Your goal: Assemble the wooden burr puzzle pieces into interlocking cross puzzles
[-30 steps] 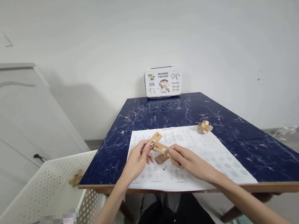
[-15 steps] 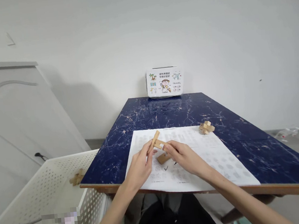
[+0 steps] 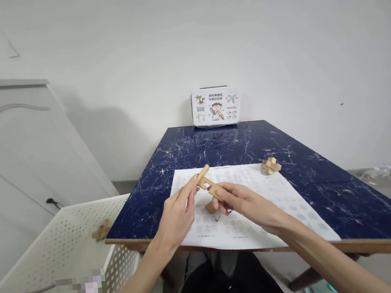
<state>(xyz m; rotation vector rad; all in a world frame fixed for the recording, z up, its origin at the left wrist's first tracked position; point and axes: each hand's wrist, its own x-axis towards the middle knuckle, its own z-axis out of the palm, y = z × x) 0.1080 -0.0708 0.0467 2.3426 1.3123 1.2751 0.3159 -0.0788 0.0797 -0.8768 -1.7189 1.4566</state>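
Above a printed paper sheet, my left hand pinches a slim wooden puzzle piece that slants up to the right. My right hand has its thumb and fingers closed on a flat, notched wooden puzzle piece. The notched piece's left end meets the slim piece; whether they interlock I cannot tell. Below them, another wooden piece lies on the paper, partly covered by my right hand. An assembled wooden burr puzzle sits at the sheet's far right corner.
The blue marbled table carries a white illustrated case at its far edge, against the wall. To the left stands a white perforated basket with another wooden puzzle in it. A white cabinet is behind the basket.
My right hand's grip has shifted toward the notched piece's right end, baring its notch. That piece now slopes down more steeply to the right. The slim piece has risen slightly.
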